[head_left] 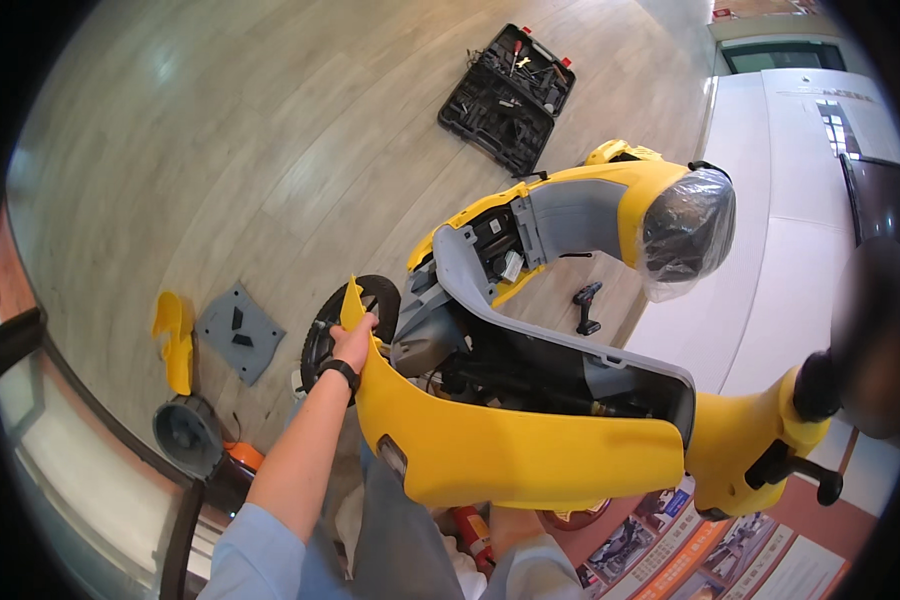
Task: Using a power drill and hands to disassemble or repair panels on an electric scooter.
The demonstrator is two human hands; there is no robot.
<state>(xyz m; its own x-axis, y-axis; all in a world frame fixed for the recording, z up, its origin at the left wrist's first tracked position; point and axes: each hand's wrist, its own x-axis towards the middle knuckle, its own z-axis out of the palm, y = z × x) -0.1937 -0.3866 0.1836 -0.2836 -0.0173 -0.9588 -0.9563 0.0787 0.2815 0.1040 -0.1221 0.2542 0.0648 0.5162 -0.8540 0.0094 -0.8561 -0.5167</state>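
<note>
A yellow and grey motor scooter [580, 370] stands across the view in front of me, partly opened up. Its long yellow side panel [540, 455] lies along the near side. My left hand [353, 343], wearing a dark wristband, is closed round the narrow rear end of this panel, beside the black rear wheel [378, 293]. From below comes my right forearm [515, 525], which passes under the panel's lower edge; the right hand itself is hidden behind the panel. Dark inner parts and cables show in the open body above the panel.
A black toolbox [510, 100] lies open on the wooden floor, beyond the scooter. A cordless drill [587, 308] is near the plastic-wrapped front [688, 230]. At left lie a yellow part [175, 345], a grey plate [240, 333] and a dark round tub [188, 437]. Handlebar lever [805, 475] sticks out right.
</note>
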